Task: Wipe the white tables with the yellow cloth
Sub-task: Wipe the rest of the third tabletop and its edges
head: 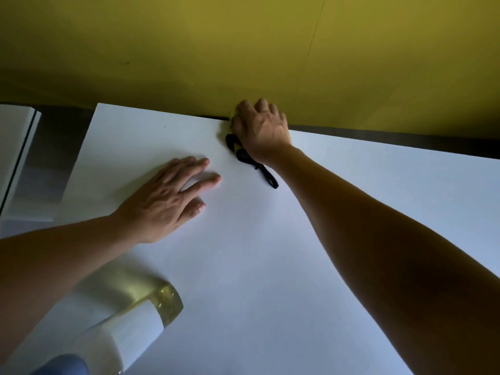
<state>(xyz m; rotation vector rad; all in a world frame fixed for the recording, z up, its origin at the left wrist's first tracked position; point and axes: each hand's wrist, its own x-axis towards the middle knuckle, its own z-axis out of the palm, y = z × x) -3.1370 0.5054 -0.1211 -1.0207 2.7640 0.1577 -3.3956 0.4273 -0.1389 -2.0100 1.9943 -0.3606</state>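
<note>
Nearest the lens, lower left of the frame: clear bottle [151, 312] of pale yellow liquid with a white label, standing on the white tabletop [284, 253]. Blue shape at the bottom left edge, too blurred to identify. Far left, a second white surface [13, 147] separated from the tabletop by a dark gap. Left hand [167, 196] left of centre, palm down, fingers straight and slightly spread, flat on the tabletop, holding nothing. Right hand [261, 128] upper centre, at the tabletop's far edge against the yellow wall [243, 50], fingers bent down over the yellow cloth [232, 125]; only slivers of cloth show at its left side. Black cord [266, 175] trails from under that hand toward the lower right.
</note>
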